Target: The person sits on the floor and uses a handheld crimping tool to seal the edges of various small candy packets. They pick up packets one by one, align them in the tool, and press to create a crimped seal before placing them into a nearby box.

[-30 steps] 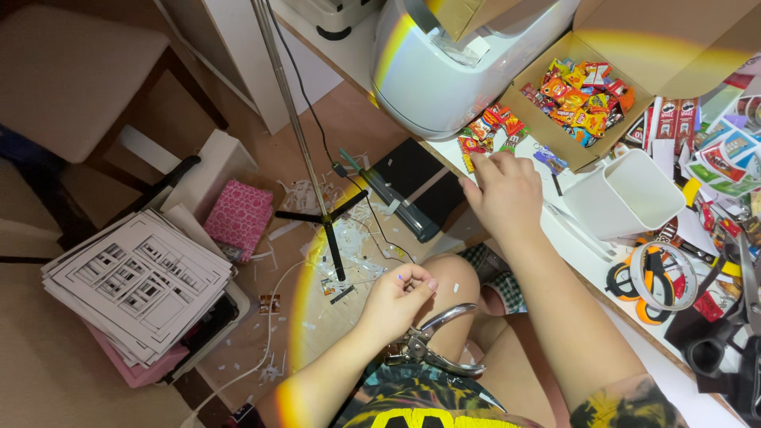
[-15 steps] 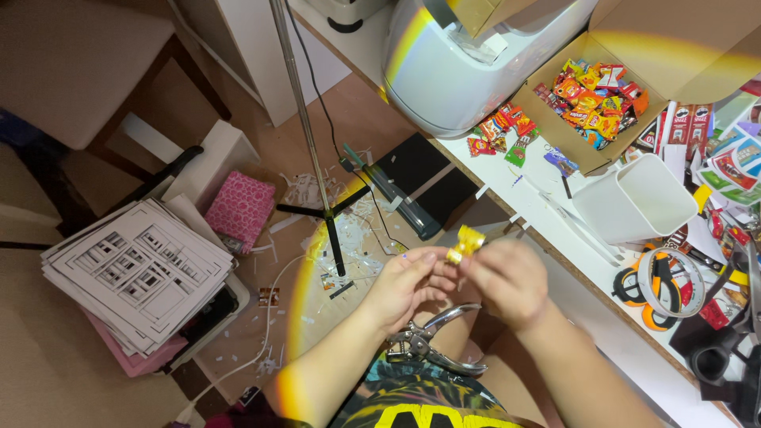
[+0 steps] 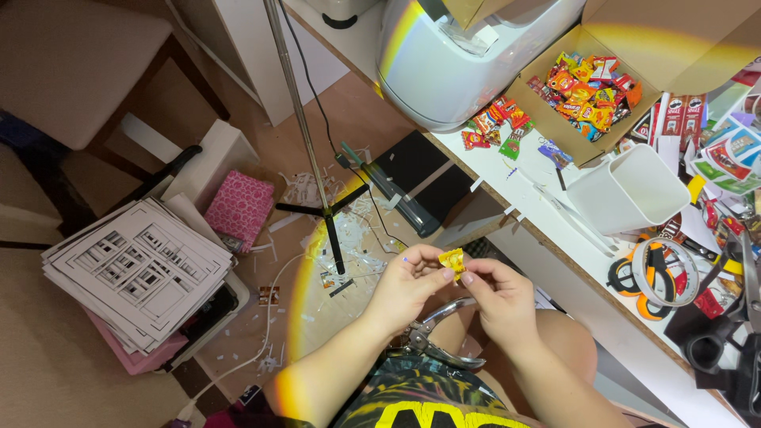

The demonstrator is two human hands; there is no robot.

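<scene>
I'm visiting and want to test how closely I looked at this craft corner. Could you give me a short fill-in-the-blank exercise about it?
1. Both hands, the left hand and right hand, pinch one small ____ packet.
2. The metal hole punch rests on the person's ____.
3. The open cardboard box of snack packets sits on the ____ table.

Missing words: yellow; lap; white

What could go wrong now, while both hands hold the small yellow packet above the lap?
The yellow packet is pinched only by fingertips of the left hand and right hand; it could slip to the littered floor. The metal punch tool lies loose on the lap and may slide off.
</scene>
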